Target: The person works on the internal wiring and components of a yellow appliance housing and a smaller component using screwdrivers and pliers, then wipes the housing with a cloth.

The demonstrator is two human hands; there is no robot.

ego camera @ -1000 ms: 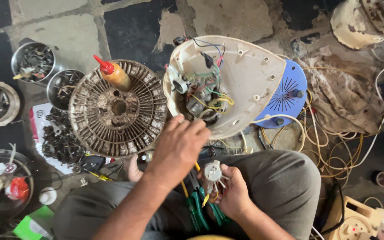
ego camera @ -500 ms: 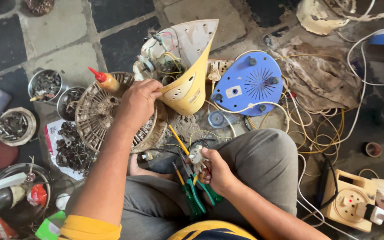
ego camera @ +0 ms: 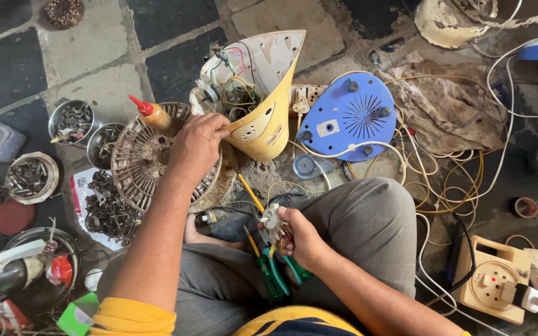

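Left of the left hand, on the stone floor, stand two metal bowls [ego camera: 73, 121] of screws and small parts, with a loose heap of dark metal bits [ego camera: 107, 208] on a paper sheet just below them. Under that hand's wrist lies a round, dusty fan grille [ego camera: 141, 162], and an orange glue bottle with a red tip [ego camera: 154, 114] rests on its upper edge.

The left hand [ego camera: 197, 146] is clenched on the rim of a cream-and-yellow fan housing [ego camera: 263, 99], which is tilted on its side so its open end shows a tangle of coloured wires [ego camera: 235, 87]. A firm grip on the rim looks wise — the shell is light and would roll.

Lower and to the right, over the lap, the right hand [ego camera: 303, 239] grasps a small white round switch part [ego camera: 273, 219] with thin wires running off it; green-handled pliers [ego camera: 275, 274] lie on the thigh just below. Holding the switch by its body, not its leads, would likely spare the solder joints.

Beyond the right hand sits a blue round base plate [ego camera: 353, 115] — near it a white cable [ego camera: 462, 155] loops across a dirty cloth, and further right a beige socket box [ego camera: 493, 280].
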